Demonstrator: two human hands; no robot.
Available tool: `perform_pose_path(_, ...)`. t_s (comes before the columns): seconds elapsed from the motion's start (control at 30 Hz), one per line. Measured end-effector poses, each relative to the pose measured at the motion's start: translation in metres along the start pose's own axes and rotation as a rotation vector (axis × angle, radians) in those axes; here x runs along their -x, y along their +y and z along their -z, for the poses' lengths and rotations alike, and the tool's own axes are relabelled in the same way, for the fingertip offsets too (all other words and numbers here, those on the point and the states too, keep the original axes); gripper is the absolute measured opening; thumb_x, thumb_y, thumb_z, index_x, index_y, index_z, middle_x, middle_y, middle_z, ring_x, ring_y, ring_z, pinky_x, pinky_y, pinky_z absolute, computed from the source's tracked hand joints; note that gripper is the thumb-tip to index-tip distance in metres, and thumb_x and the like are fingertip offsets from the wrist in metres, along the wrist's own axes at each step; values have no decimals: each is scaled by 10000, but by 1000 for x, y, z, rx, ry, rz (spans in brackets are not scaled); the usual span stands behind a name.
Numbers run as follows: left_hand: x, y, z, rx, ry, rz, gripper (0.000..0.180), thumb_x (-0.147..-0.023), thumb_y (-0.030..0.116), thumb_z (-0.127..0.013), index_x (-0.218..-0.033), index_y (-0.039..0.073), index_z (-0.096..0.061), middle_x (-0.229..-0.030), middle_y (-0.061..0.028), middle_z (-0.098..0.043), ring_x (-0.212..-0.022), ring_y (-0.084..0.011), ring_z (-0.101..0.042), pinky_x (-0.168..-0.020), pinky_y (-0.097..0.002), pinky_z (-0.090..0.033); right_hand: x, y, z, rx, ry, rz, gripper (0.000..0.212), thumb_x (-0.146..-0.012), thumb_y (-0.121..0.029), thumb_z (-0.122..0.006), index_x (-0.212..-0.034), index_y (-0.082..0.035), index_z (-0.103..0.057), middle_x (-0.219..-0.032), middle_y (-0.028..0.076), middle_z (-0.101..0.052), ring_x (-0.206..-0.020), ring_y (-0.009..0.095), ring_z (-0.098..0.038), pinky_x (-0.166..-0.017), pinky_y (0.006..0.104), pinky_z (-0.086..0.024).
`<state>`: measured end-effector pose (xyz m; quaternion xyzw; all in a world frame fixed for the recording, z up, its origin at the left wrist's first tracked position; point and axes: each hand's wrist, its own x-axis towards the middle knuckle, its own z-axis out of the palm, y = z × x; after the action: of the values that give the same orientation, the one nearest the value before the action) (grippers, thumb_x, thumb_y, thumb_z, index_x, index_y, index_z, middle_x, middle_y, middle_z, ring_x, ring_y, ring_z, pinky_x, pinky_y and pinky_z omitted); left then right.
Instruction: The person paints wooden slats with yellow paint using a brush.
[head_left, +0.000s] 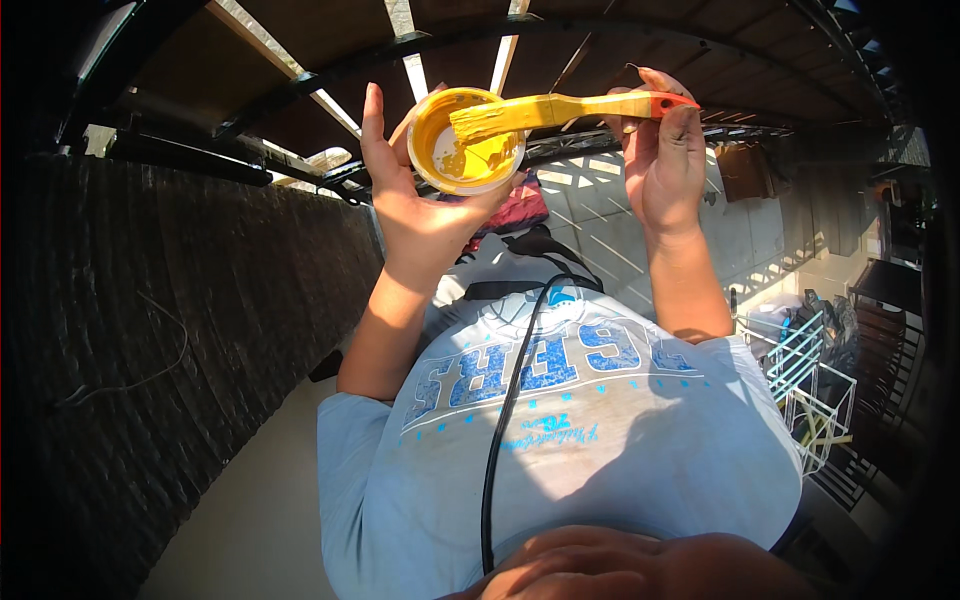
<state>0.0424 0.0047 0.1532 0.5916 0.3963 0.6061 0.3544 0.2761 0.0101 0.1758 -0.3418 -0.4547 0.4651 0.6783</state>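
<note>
My left hand (422, 222) is wrapped round a small round tub (430, 132), with its thumb and fingers on the outer wall. Yellow paint coats the tub's inside, and a pale patch of the bottom shows through. A flat paintbrush (548, 110) lies nearly level across the tub's mouth, its yellow-coated bristles over the paint. Pinched in the fingers of my right hand (665, 175) is the red end of the brush's handle, to the right of the tub. Whether the bristles touch the paint is hard to make out.
Dark beams and panels (330, 90) with bright gaps span the far side, just beyond the tub. A dark ridged surface (190, 290) stands at the left. White wire racks (800, 375) are at the right. A black cable (506, 410) hangs down my shirt.
</note>
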Motion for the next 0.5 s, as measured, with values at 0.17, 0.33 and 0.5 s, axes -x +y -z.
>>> perform_pose_path(0.17,-3,2,-5,7,-8,14,1283,-678,75,-955,-1612,18,-78,-1345,-172,-607,-1206,-243,-656,-1065,-361,-522,-6,0,7,43,-39,12,449,-1097,-402,-485,-1359,-45,-557,-1378,103,-609,-1070,127,-601,-950,317,-483)
perform_pose_path(0.33,-7,3,-6,-32,-29,13,1291,-674,77,-957,-1614,29,-74,-1352,-170,-600,-1213,-251,-652,-1072,-364,-519,-9,-3,3,101,-19,14,654,-1069,-460,-496,-1502,27,-438,-1127,70,-653,-1009,162,-606,-951,329,-473)
perform_pose_path(0.5,-10,-2,-4,-66,-31,2,1304,-669,91,-963,-1610,21,-63,-1348,-173,-598,-1220,-254,-647,-1074,-365,-520,-9,-3,1,101,-68,-27,699,-1071,-464,-505,-1560,14,-360,-1138,70,-649,-1040,162,-599,-981,343,-461)
